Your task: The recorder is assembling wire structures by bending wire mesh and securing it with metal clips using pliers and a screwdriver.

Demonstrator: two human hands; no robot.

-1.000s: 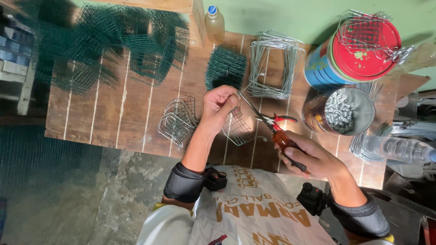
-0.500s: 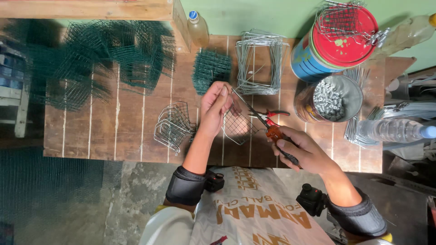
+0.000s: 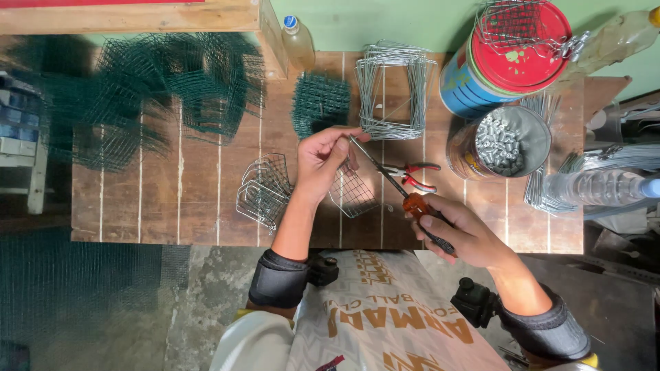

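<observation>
My left hand [image 3: 323,159] pinches the top edge of a small silver wire-mesh piece [image 3: 354,192] held above the wooden table [image 3: 192,192]. In my right hand [image 3: 462,230] is a pair of long-nose pliers [image 3: 405,199] with an orange-and-black grip. Their thin jaws reach up-left to the mesh near my left fingertips. Red-handled pliers [image 3: 411,176] lie on the planks just right of the mesh. A finished little wire basket [image 3: 265,192] sits left of my left wrist.
Green mesh pieces [image 3: 158,96] are spread over the table's left, a smaller green one [image 3: 320,103] at centre. A stack of bent silver wire frames [image 3: 393,89], a red-lidded can [image 3: 512,58], a tin of small metal clips [image 3: 505,143] and plastic bottles [image 3: 598,189] stand right.
The view has shifted a little. My left hand stays on the mesh piece while the long-nose pliers have turned and their tips have come up to its top edge.
</observation>
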